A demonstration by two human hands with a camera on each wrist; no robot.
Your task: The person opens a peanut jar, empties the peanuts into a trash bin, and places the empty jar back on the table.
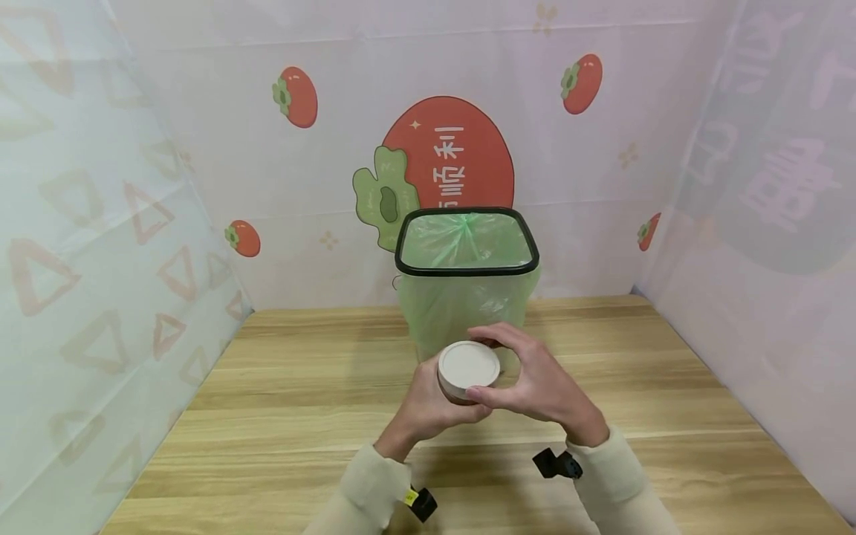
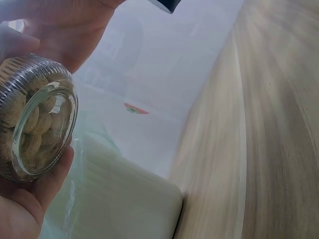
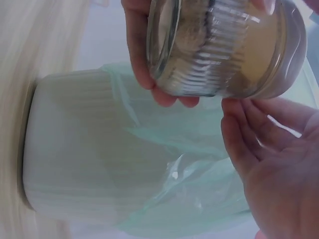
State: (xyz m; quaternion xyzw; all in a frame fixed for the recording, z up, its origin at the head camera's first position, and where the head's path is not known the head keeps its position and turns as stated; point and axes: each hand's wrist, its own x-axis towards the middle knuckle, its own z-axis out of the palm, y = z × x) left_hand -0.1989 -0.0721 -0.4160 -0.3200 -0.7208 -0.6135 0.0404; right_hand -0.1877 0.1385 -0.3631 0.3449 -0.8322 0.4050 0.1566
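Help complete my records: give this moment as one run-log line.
left hand: holds glass jar | right hand: curled around lid | lid: on jar | bag-lined bin: beyond hands

Around mid-frame, the lid (image 1: pixel 469 364) is showing white, the bag (image 1: pixel 468 306) green, the rim (image 1: pixel 468 272) black; in the upper half, red fruits (image 1: pixel 304 98) are dotting the wall (image 1: pixel 374 63).

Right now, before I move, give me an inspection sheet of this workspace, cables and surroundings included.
Surface: wood-grain table, light brown.
Job's things: glass jar, pale lid on, brown rounded pieces inside.
Clutter: nothing seen.
Hands: left hand grips the jar; right hand holds the lid's edge.
Cables: nothing seen.
Surroundings: bin with green liner stands beyond the hands; fruit-printed backdrop behind.
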